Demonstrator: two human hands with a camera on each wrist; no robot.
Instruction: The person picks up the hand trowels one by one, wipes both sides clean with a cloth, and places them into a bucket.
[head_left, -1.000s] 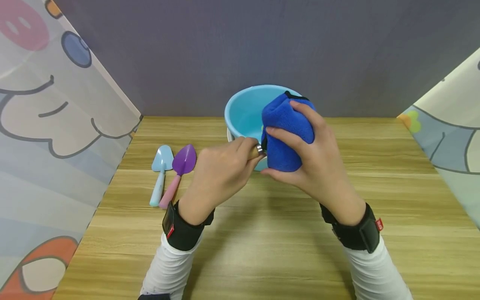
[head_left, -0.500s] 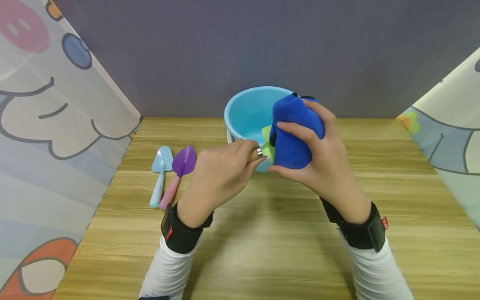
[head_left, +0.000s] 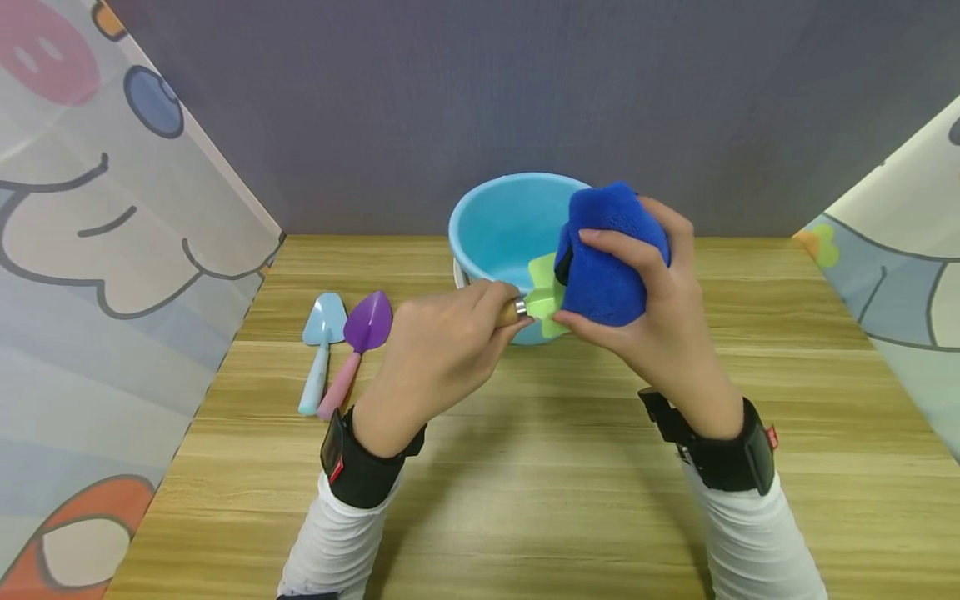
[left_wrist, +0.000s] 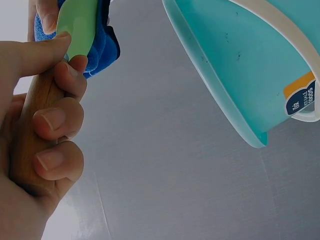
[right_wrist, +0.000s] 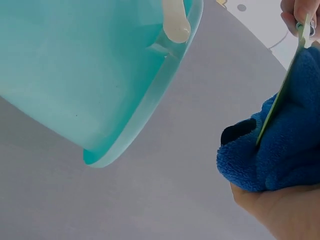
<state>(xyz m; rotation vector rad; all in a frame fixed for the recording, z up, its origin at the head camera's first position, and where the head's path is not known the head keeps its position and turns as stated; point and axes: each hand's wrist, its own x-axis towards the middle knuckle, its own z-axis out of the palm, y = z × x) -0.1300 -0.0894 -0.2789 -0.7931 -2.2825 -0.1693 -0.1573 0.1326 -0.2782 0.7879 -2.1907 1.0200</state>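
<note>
My left hand [head_left: 446, 342] grips the wooden handle [left_wrist: 37, 120] of a small trowel with a light green blade [head_left: 543, 300]. In my right hand [head_left: 663, 317] is a blue cloth [head_left: 611, 262] with a black edge, bunched and wrapped over the outer part of that blade. The right wrist view has the thin blade edge-on, pressed into folds of the cloth [right_wrist: 295, 125]. Blade and cloth are held in front of a light blue bucket [head_left: 495, 225], partly covering its near right rim. The blade's tip is hidden by the cloth.
Left of my hands, two trowels lie side by side on the wooden table [head_left: 480, 517]: one light blue [head_left: 322, 350], one purple with a pink handle [head_left: 360, 342]. A grey wall [head_left: 480, 100] rises behind the bucket, which has a white handle [left_wrist: 280, 25].
My right hand and the cloth have slid rightward along the blade, away from the handle. More of the green blade shows now. My left hand has stayed nearly still.
</note>
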